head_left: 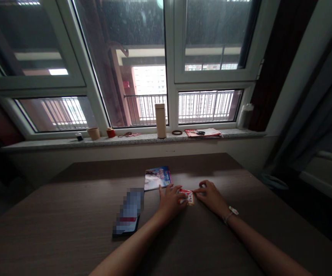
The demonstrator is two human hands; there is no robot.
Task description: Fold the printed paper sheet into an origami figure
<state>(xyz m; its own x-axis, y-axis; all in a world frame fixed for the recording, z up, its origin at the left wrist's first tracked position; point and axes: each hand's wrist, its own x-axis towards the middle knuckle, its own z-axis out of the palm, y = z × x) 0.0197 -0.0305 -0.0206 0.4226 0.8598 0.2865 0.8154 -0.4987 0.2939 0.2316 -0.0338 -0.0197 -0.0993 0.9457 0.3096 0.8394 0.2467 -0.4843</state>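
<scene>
A small folded paper (190,197), red and white with a yellowish lower edge, lies on the table between my hands. My left hand (170,201) covers its left side, thumb and fingertips holding it down against the tabletop. At its upper right corner, the thumb and index finger of my right hand (210,195) come together in a pinch on the edge. The other right fingers are curled above. A bracelet with a white charm (233,210) is on my right wrist. Part of the paper is hidden under the left fingers.
A blue booklet (157,177) lies beyond my left hand, with a phone-like device (130,211), its screen blurred, to the left. On the windowsill (143,140) stand a beige thermos (160,120), a paper cup (94,133), and scissors (200,133) on red papers (211,132).
</scene>
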